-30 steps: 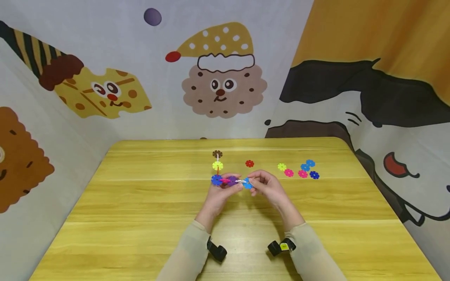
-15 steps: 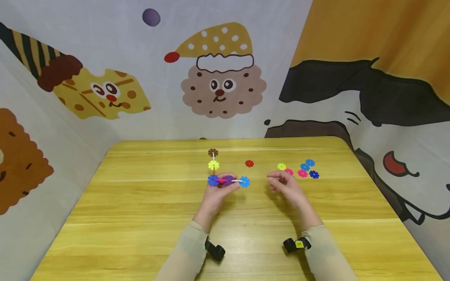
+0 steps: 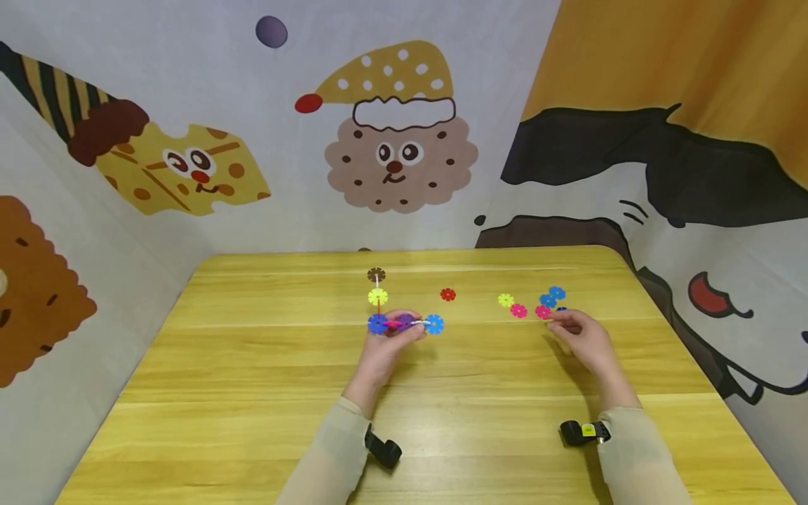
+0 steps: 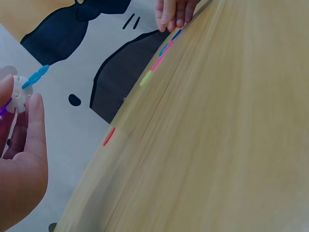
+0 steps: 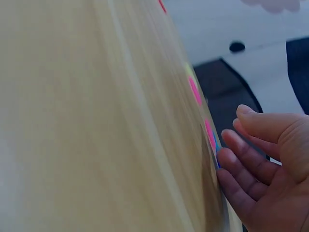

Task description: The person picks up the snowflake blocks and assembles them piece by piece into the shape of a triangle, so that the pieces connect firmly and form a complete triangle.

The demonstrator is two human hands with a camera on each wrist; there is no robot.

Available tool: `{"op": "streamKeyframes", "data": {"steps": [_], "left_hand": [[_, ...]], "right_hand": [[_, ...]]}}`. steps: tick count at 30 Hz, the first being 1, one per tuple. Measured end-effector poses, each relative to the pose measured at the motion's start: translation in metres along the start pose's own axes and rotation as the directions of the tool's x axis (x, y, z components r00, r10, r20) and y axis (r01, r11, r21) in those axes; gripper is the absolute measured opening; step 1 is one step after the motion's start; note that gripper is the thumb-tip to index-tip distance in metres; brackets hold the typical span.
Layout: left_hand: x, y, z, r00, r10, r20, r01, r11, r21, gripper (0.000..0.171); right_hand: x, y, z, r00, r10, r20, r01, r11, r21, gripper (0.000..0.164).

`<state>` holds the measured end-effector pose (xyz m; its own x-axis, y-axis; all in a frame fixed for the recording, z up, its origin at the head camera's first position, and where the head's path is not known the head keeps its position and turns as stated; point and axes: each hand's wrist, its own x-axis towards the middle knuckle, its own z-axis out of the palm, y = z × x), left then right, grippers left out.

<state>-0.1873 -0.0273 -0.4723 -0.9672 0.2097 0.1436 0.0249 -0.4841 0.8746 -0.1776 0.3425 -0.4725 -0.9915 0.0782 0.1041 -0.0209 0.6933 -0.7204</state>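
Between the thumb and fingers of the left grip (image 3: 385, 348) sits an L-shaped chain of flower-shaped discs (image 3: 377, 322), pinched about its purple disc (image 3: 406, 322) and the white disc (image 3: 419, 322) beside it. Right of those fingertips the chain ends in a light blue disc (image 3: 434, 324); left of them come a pink link (image 3: 392, 324), seen edge-on, and a blue corner disc (image 3: 376, 325). From that corner the chain's other arm stretches beyond the left grip: a red link (image 3: 379, 307) edge-on, a yellow-green disc (image 3: 377, 297), a pale link (image 3: 376, 282) and a brown disc (image 3: 376, 274) at the end.

Well right of the chain, the right grip (image 3: 587, 338) grasps nothing, thumb and bent fingers apart. Just by its fingertips lies a loose pink disc (image 3: 543, 312); whether they touch I cannot tell. Behind its fingers a dark blue disc (image 3: 561, 308) is mostly hidden, with two bright blue discs (image 3: 548, 300) farther off. Left of this grip lie a second pink disc (image 3: 519, 311) and a yellow disc (image 3: 506, 300); a red disc (image 3: 448, 294) lies between and beyond both grips, on the bench (image 3: 480, 393).
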Motion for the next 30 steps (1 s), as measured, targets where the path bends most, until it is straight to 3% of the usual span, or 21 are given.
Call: {"op": "streamKeyframes", "data": {"steps": [8,20,30], "left_hand": [[-0.001,0.002,0.0,1.0,-0.016,-0.015,0.016,1.0,-0.003,0.02],[-0.001,-0.001,0.0,1.0,-0.021,-0.01,0.022,0.999,0.049,0.019],[0.0,-0.004,0.0,1.0,-0.02,-0.019,0.021,0.996,0.081,0.019]], "right_hand": [[0.009,0.018,-0.017,0.999,-0.007,-0.043,0.003,0.996,-0.093,0.036],[0.029,0.02,-0.002,0.994,-0.098,-0.038,0.09,0.98,-0.179,0.035],[0.027,0.02,0.004,0.999,-0.045,0.001,0.045,0.985,-0.168,0.039]]}}
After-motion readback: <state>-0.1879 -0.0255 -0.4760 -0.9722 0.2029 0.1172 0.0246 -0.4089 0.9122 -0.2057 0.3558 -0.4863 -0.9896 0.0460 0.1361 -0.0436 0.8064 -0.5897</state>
